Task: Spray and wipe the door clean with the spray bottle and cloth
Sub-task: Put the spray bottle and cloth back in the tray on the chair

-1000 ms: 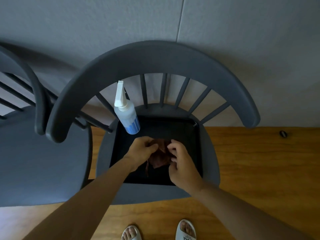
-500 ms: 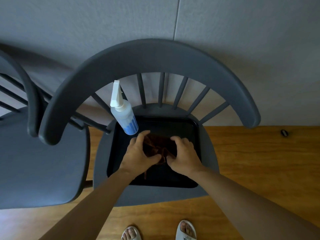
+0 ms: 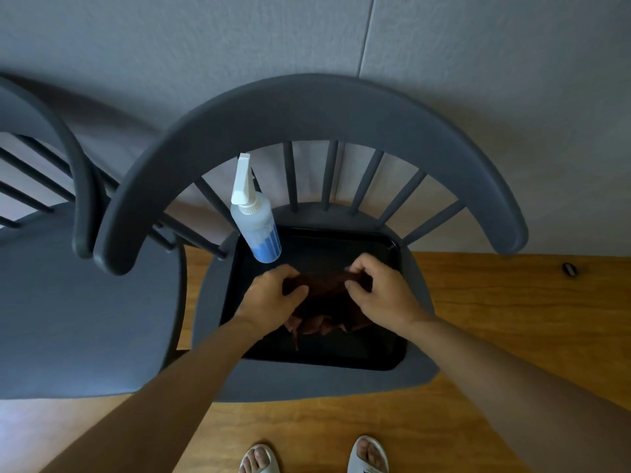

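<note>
Head view: left hand [image 3: 273, 295] and right hand [image 3: 379, 295] pinch cloth [image 3: 327, 302] inside tray [image 3: 392, 356].

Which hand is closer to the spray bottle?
Left. The left hand grips the brown cloth just below the spray bottle, not touching it. The right hand holds the cloth's other end, farther to the bottle's right.

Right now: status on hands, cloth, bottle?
Left hand and right hand both gripping the brown cloth over the black tray on the chair seat. Spray bottle untouched, upright at tray's far-left corner. Nothing blocking.
</note>
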### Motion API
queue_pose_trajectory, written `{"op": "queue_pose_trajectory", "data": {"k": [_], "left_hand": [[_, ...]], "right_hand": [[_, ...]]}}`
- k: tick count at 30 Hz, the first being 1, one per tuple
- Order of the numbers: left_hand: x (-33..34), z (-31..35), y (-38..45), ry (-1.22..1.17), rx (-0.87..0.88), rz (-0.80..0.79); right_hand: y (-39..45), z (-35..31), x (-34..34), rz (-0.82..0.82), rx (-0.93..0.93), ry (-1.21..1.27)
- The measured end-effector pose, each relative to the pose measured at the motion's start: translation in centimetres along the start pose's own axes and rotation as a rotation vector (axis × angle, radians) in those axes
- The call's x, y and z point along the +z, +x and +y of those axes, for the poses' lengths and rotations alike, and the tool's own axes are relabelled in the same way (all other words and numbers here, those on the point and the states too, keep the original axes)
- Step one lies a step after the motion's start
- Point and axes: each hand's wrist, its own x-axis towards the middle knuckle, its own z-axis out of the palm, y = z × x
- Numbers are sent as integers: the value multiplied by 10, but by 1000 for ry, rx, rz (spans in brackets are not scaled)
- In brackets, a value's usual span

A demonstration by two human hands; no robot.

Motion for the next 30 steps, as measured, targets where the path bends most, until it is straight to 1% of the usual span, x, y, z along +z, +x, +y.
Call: {"op": "queue_pose_trajectory", "data": {"k": [2,5,6,8,10,12,14,17,20,22,23,26,28,30], "left_hand": [[-10,9,-2,13,80,33],[-28,27,-5,-6,239,48],[-35,33,-4,57,290,33],[-48,44,0,287,377,-18],[-57,55,3,473,442,-42],[-63,65,3,473,421,-15],[-67,70,4,344,360,16],[-69,74,4,151,282,57],[-63,74,1,91,317,180],[-56,71,-4,129,384,255],[-52,67,-7,163,429,268],[-33,46,-18,308,521,216],[-17,29,-26,372,503,147],[1,13,-35,383,455,61]], "right_hand": [[-5,-13,-14,32,-71,42],[-8,-34,-37,134,-128,103],[-8,-39,-44,159,-130,136],[-8,-50,-57,175,-134,173],[-9,-58,-66,181,-168,142],[-8,-65,-73,210,-197,60],[-6,-69,-80,238,-199,22],[-2,-72,-86,264,-199,49],[-2,-72,-83,297,-183,94],[-6,-66,-77,310,-169,99],[-10,-62,-74,305,-158,96],[-29,-41,-58,244,-105,75],[-44,-24,-44,163,-45,61],[-58,-9,-28,77,32,46]]}}
